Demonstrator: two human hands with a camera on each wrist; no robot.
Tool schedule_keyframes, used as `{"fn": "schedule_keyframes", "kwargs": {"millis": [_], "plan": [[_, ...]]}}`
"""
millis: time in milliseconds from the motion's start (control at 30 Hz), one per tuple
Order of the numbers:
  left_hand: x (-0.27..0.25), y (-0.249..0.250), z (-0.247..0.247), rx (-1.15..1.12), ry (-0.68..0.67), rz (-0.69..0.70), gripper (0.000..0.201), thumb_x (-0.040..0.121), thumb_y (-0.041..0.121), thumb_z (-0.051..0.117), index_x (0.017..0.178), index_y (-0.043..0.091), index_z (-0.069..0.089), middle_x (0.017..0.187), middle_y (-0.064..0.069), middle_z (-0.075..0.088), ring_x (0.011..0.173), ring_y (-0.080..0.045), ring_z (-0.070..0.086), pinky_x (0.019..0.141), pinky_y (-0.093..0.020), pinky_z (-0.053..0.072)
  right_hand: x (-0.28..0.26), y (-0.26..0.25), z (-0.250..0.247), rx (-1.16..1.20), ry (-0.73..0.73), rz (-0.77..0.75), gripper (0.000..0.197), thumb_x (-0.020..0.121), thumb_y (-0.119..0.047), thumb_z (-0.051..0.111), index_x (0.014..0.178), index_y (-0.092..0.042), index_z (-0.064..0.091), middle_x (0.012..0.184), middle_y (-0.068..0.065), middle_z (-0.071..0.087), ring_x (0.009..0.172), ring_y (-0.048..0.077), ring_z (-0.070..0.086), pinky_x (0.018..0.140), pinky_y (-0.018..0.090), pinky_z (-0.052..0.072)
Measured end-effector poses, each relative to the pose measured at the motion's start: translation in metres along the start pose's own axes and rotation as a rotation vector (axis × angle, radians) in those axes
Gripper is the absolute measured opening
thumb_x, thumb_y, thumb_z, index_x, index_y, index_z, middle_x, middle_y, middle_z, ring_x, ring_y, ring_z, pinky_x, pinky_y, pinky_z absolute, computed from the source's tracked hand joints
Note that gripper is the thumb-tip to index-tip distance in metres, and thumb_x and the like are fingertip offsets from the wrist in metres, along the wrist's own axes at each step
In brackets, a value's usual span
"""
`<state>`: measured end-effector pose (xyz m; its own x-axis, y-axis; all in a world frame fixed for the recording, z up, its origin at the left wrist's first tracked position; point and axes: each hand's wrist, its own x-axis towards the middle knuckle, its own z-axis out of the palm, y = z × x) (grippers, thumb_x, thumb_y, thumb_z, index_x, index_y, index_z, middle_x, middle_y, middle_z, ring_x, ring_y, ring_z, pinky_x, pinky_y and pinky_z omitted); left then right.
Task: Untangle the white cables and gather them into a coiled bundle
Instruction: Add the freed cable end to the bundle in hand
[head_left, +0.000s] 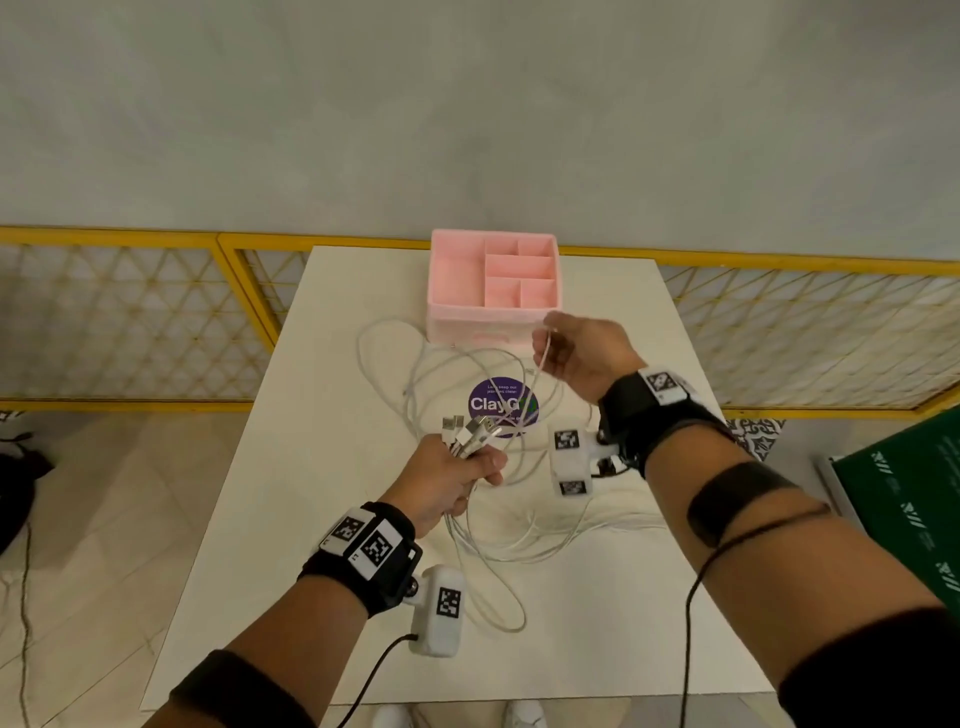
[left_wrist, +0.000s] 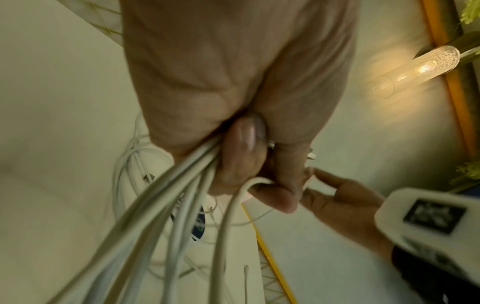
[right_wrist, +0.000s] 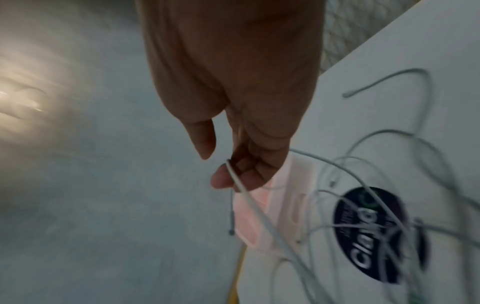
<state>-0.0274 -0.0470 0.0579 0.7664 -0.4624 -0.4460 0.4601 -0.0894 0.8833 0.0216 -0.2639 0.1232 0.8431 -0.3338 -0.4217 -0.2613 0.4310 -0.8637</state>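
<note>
Gripping a sheaf of white cables in a closed fist, the left hand sits at the lower centre of the head view, above the near half of the white table; several USB plugs stick out above the fist, and the left wrist view shows the fingers curled tight round the strands. Right hand, right of centre and raised just in front of the pink organiser box: thumb and fingers pinch a single cable strand, which runs down and left toward the fist. Remaining cable: loose, overlapping loops lying on the table between the two hands and the box, further loops trailing toward the lower edge under the left wrist. Purple round sticker, centre of table, partly crossed by loops. Box: several open compartments, standing at the far edge of the table. Yellow lattice fence behind the table, across mid-frame.
</note>
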Motion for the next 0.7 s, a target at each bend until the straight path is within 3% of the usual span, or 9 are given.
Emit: {"fn": "schedule_keyframes", "kwargs": {"millis": [67,133,233,300,400,567,700], "plan": [[0.000,-0.001,-0.001,-0.004,0.010,-0.007,0.010,0.093,0.005,0.067,0.083,0.003,0.069,0.076,-0.013,0.068,0.041,-0.008,0.031,0.040,-0.018,0.023,0.003,-0.023,0.009,-0.031,0.025,-0.104,0.016,0.090,0.002,0.061,0.106,0.002,0.061,0.083,0.018,0.069,0.054,0.019,0.060,0.055,0.030,0.053],[0.000,0.001,-0.004,-0.009,0.018,0.003,0.011,0.092,0.005,0.068,0.082,0.005,0.069,0.076,-0.013,0.068,0.041,-0.008,0.031,0.040,-0.018,0.023,0.003,-0.042,0.019,-0.071,0.043,-0.222,0.023,0.087,0.007,0.062,0.107,-0.004,0.058,0.091,0.017,0.070,0.049,0.018,0.054,0.049,0.028,0.048],[0.003,0.005,-0.007,-0.041,0.032,0.034,0.014,0.091,0.009,0.072,0.077,0.009,0.069,0.075,-0.012,0.068,0.042,-0.009,0.030,0.040,-0.019,0.023,0.001,-0.059,0.030,-0.141,0.050,-0.341,0.024,0.088,0.004,0.059,0.102,-0.013,0.051,0.097,0.012,0.074,0.045,0.018,0.048,0.044,0.026,0.043],[0.005,0.006,-0.007,-0.029,0.055,0.051,0.016,0.091,0.008,0.072,0.074,0.010,0.070,0.075,-0.013,0.068,0.041,-0.009,0.030,0.040,-0.019,0.024,0.000,-0.060,0.030,-0.290,0.074,-0.374,0.021,0.087,-0.002,0.066,0.097,-0.013,0.050,0.089,0.013,0.075,0.038,0.018,0.043,0.041,0.023,0.039],[0.005,0.005,-0.008,-0.023,0.060,0.055,0.017,0.091,0.007,0.071,0.074,0.011,0.070,0.076,-0.014,0.068,0.040,-0.009,0.031,0.040,-0.019,0.024,-0.002,-0.052,0.025,-0.617,0.089,-0.325,0.015,0.087,-0.006,0.069,0.083,-0.009,0.055,0.066,0.013,0.071,0.032,0.015,0.038,0.040,0.023,0.033],[0.005,-0.001,-0.008,-0.040,0.066,0.035,0.008,0.091,0.007,0.071,0.083,0.006,0.070,0.074,-0.012,0.067,0.040,-0.008,0.030,0.040,-0.019,0.024,-0.006,-0.050,0.018,-1.234,0.097,-0.163,0.009,0.088,-0.009,0.067,0.082,-0.003,0.067,0.073,0.008,0.076,0.046,0.013,0.057,0.050,0.025,0.045],[0.006,-0.003,-0.006,-0.041,0.069,0.033,0.009,0.091,0.008,0.072,0.082,0.006,0.069,0.073,-0.011,0.067,0.041,-0.008,0.029,0.041,-0.019,0.023,-0.012,-0.057,0.018,-1.425,0.042,-0.038,0.011,0.088,-0.010,0.068,0.081,-0.002,0.066,0.070,0.007,0.075,0.051,0.016,0.059,0.056,0.028,0.048]]}}
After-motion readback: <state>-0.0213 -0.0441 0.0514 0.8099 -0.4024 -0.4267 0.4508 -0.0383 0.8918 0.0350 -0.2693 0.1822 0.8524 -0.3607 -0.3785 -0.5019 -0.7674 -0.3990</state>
